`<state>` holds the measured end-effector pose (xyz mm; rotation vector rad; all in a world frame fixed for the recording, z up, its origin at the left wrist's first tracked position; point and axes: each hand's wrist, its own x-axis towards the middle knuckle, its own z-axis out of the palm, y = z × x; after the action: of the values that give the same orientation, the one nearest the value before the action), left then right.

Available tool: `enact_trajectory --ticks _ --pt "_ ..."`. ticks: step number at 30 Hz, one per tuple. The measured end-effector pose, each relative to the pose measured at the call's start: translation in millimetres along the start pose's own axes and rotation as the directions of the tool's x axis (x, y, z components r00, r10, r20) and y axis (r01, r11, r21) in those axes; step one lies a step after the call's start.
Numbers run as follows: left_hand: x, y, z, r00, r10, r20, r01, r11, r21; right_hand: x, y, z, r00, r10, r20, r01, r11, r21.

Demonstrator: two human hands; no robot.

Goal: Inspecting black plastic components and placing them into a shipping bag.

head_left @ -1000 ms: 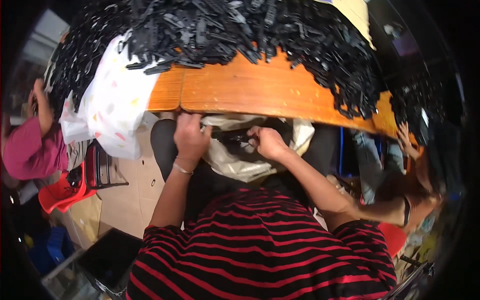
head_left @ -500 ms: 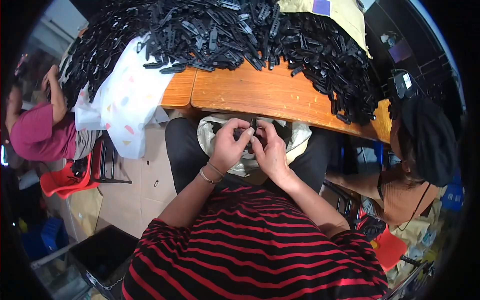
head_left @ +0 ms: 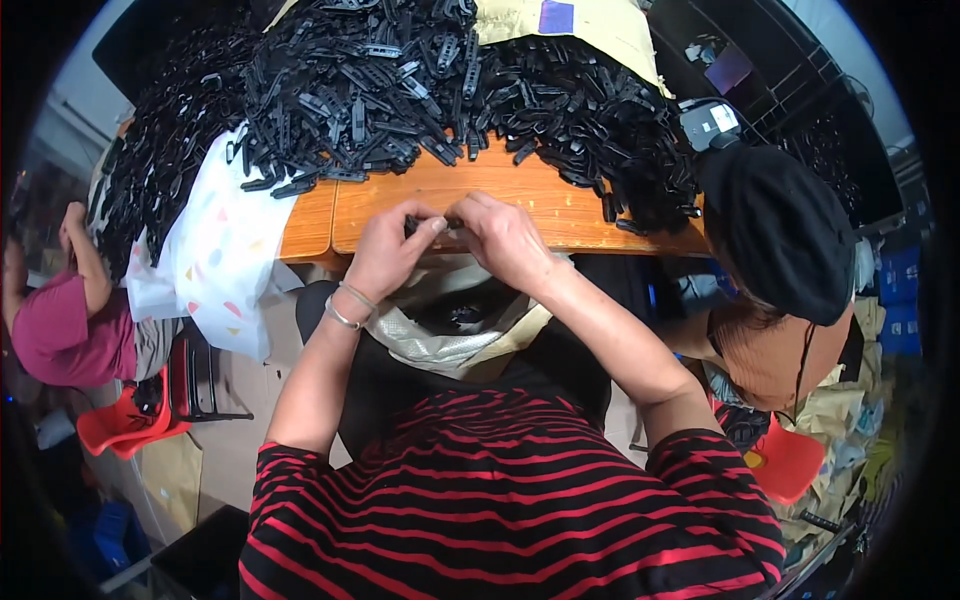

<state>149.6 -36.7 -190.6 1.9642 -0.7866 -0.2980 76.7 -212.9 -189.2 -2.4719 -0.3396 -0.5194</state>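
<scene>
Your left hand (head_left: 392, 252): fingertips pinch the small black plastic piece (head_left: 432, 224).
Your right hand (head_left: 505, 240): pinches its other end.
Piece: between both hands, over the wooden table (head_left: 560, 212) edge.

The person is wearing a short-sleeved top (head_left: 510, 500) in red and black horizontal stripes, its sleeves ending above the elbows and leaving both forearms bare. A thin silver bangle (head_left: 345, 312) is circling the wrist of the left hand (head_left: 388, 250), doubled like two slim rings. The right hand (head_left: 505, 240) is wearing nothing, and dark trousers (head_left: 385, 385) are showing below the top.
</scene>
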Motion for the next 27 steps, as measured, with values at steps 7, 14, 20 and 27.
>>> enact_trajectory --ticks 7,14,20,27 --pt "1.7 -24.2 14.4 0.979 -0.102 -0.177 0.045 0.953 -0.299 17.2 25.9 20.4 0.977 0.211 -0.004 -0.207 0.954 -0.215" --pt "-11.4 -3.1 10.4 0.975 -0.218 -0.039 0.139 0.74 -0.659 8.9 10.2 -6.5 0.965 0.259 -0.039 -0.261 0.963 -0.065" --pt "-10.7 11.4 33.7 0.961 -0.216 -0.171 0.001 0.626 -0.78 -24.1 -33.6 10.4 0.92 0.391 0.043 -0.376 0.843 0.383" --pt "-16.9 17.1 51.6 0.916 -0.295 -0.272 -0.142 0.396 -0.907 -30.1 -43.6 29.1 0.952 0.142 -0.272 -0.095 0.979 0.178"
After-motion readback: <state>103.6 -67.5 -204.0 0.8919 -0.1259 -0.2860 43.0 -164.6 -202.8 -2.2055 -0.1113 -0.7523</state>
